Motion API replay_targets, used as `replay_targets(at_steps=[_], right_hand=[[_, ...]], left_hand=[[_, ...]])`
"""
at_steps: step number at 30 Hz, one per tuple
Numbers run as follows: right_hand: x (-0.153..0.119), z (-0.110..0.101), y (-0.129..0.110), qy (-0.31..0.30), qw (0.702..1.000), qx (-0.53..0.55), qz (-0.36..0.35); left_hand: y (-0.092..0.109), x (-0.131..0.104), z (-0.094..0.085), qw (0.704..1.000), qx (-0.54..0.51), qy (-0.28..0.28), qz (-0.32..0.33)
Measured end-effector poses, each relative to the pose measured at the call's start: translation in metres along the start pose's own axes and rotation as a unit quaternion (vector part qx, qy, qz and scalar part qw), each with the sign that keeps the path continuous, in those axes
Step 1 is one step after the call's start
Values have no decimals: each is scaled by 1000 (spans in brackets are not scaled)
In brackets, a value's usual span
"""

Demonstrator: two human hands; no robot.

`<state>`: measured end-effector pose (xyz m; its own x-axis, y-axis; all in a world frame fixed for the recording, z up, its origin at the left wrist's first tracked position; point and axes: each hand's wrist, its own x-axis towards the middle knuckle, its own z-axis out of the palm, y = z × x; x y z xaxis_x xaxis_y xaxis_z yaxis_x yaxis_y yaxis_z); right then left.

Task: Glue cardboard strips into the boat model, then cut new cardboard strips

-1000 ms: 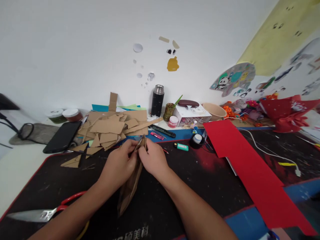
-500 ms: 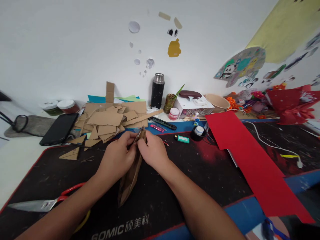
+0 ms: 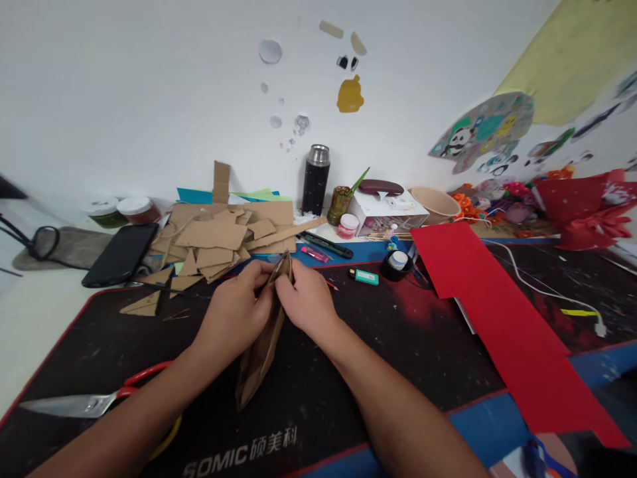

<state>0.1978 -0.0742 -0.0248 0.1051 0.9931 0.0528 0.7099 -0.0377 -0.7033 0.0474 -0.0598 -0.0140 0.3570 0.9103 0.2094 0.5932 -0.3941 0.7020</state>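
One folded cardboard piece, pinched at its far end

We find it in front of us, over the black desk mat, with a heap of cardboard scraps beyond it to the left. Our left hand has thumb and fingers closed on its left side; our right hand meets it from the right, thumb laid near the tip. Both grips are closed on the cardboard, though some fingertips are hidden.

We judge it light and fairly stiff, dry rather than slippery, but easily creased along its folds. Its far end, where both hands are, looks a sound place to hold; the side edges nearer us would serve too, if squeezed gently.

Long and narrow, it points away from us, its long axis leaning slightly right at the far end. Its near end tapers towards the lower left. Whether that end touches the mat, we cannot tell.
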Motion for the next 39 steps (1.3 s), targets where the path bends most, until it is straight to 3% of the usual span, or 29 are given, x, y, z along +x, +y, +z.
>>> replay_targets(at_steps=[39], right_hand=[[0,3,2,12,1000,7,2]], left_hand=[[2,0,0,1000,12,-3,-11]])
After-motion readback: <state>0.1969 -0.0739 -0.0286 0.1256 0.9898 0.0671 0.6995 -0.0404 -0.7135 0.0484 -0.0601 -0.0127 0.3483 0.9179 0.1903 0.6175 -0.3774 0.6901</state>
